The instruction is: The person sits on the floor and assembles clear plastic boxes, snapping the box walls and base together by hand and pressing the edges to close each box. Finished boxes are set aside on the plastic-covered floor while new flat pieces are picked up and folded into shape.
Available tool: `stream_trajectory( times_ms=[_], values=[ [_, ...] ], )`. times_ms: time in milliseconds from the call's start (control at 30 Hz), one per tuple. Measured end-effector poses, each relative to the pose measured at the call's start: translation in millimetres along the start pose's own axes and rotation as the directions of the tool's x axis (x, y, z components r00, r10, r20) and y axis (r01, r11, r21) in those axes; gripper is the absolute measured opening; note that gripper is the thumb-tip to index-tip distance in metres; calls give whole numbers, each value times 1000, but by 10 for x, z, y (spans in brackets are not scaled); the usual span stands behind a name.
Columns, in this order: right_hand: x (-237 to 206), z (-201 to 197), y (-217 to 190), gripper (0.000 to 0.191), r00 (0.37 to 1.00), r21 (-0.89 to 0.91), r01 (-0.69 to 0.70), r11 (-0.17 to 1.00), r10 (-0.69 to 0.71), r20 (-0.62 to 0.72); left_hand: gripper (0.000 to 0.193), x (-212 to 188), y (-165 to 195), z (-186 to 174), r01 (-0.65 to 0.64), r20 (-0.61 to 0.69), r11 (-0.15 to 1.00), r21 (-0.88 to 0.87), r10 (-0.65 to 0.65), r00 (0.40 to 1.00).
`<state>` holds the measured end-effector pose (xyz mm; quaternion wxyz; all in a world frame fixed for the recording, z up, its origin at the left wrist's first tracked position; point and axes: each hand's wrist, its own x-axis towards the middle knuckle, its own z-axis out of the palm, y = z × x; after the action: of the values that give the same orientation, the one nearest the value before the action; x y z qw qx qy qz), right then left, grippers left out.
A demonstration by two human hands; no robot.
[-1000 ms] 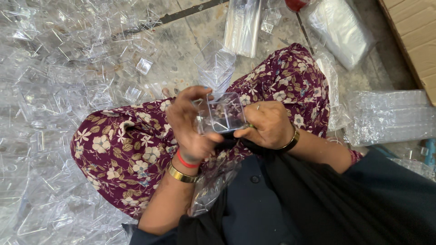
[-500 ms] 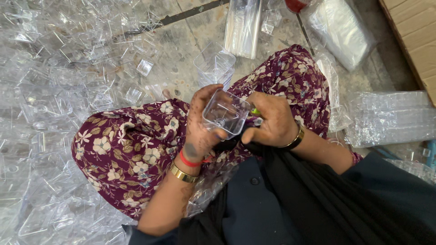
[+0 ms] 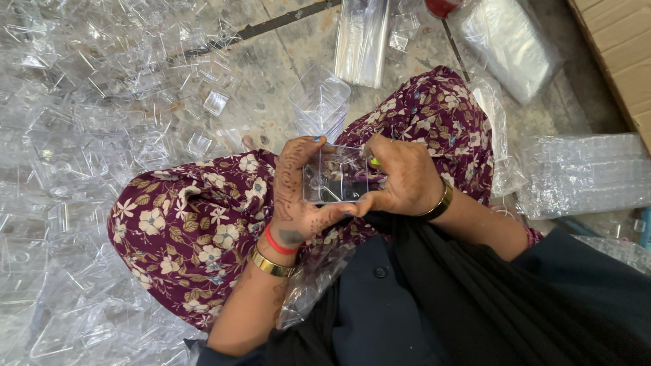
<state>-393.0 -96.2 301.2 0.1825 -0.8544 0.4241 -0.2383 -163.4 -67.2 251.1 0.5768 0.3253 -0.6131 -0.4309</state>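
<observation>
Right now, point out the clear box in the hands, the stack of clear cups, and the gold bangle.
clear box (image 3: 336, 177), head view, its flat clear face.
stack of clear cups (image 3: 319, 102), head view, top cup's wall.
gold bangle (image 3: 270, 263), head view, band on left wrist.

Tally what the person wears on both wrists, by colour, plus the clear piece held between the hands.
Gold bangles: 2, one on the left wrist, one on the right wrist
Red band: 1, on the left wrist
Clear square plastic piece: 1, held by the left hand and right hand
Total: 4
</observation>
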Motion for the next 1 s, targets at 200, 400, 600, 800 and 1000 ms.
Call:
stream_trajectory(
  times_ms=[200,400,600,800,1000],
  values=[
    [-17,-34,35,86,999,73,-19,997,16,37,100,4,9,25,-11,5,1000,12,11,1000],
    [-41,-14,-20,86,994,122,-93,988,86,62,98,-21,0,68,37,-60,996,-86,-42,997],
    [-1,-33,-35,91,999,131,-47,990,43,34,95,-18,-7,85,17,-85,997,-74,-23,996],
    [28,-55,-22,86,997,82,-39,996,33,69,91,-36,-17,103,-9,-104,1000,8,10,995],
    [4,6,-31,67,998,-15,36,999,-35,57,89,-62,-64,64,-41,-128,998,54,48,991]
  ],
)
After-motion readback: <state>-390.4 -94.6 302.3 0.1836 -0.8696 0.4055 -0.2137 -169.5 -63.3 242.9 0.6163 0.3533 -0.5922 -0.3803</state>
